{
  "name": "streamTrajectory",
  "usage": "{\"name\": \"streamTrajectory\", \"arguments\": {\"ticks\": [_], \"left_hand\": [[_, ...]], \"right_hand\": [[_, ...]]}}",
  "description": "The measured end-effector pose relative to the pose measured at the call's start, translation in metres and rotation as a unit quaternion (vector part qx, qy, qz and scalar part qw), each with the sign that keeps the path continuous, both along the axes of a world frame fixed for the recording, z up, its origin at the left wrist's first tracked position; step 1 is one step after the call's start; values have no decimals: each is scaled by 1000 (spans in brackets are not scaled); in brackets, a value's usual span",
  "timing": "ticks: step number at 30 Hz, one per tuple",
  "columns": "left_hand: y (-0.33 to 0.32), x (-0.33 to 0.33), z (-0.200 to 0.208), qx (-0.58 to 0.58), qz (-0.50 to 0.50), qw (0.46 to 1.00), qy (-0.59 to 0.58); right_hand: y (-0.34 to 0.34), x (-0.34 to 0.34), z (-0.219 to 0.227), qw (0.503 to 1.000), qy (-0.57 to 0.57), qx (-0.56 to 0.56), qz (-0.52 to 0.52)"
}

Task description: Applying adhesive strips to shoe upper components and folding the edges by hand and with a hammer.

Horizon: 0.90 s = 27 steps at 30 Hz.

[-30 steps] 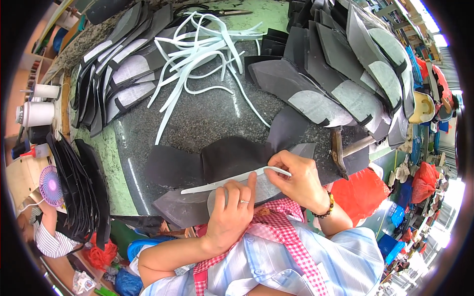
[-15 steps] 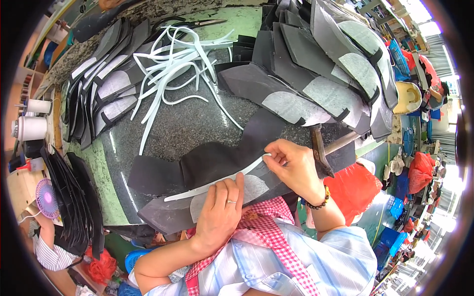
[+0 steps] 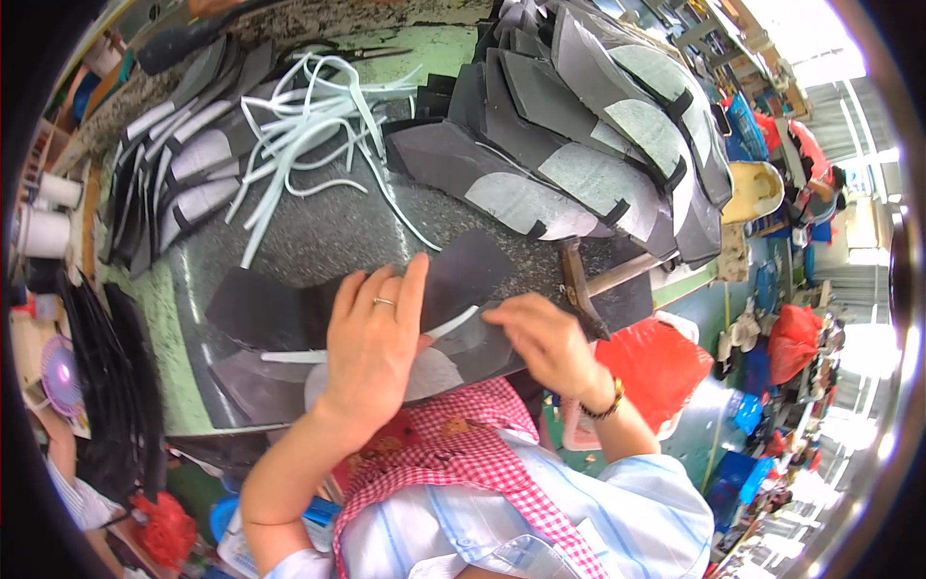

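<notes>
A dark, curved sheet piece lies on the stone slab in front of me. Along its near edge runs a narrow white strip, over a grey panel with a pale rounded patch. My left hand lies flat across the middle of these layers, fingers stretched out, hiding part of the strip. At the right end of the panel, my right hand has its fingers drawn together, fingertips just beyond the strip's visible right tip. What they grip, if anything, is hidden.
A hammer lies right of the work. Behind are a tangle of white strips, stacked grey panels on the right, more panels on the left, and scissors. A red bag sits beyond the right edge.
My left hand has moved up over the dark piece and strip, its fingers now extended. My right hand has come off the strip's tip, which now shows bare. The whole view has shifted somewhat.
</notes>
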<state>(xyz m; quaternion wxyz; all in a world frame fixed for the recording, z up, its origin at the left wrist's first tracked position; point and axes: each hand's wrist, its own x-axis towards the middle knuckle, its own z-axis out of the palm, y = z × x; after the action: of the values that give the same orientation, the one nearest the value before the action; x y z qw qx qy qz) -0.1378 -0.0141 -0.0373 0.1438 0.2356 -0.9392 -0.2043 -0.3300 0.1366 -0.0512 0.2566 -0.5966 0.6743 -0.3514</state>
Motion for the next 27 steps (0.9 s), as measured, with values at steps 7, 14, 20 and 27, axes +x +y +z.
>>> {"name": "streamTrajectory", "arguments": {"ticks": [7, 14, 20, 27], "left_hand": [[2, 7, -10, 125, -72, 989, -36], [42, 8, -23, -245, -149, 957, -43], [52, 5, -25, -336, -154, 926, -79], [48, 9, -23, -334, -160, 924, -95]], "right_hand": [[5, 32, 3, 979, 201, 43, 13], [1, -7, 9, 955, -240, 140, -106], [-11, -20, 17, 979, 162, 59, 104], [-14, -20, 30, 954, 279, -72, 89]]}}
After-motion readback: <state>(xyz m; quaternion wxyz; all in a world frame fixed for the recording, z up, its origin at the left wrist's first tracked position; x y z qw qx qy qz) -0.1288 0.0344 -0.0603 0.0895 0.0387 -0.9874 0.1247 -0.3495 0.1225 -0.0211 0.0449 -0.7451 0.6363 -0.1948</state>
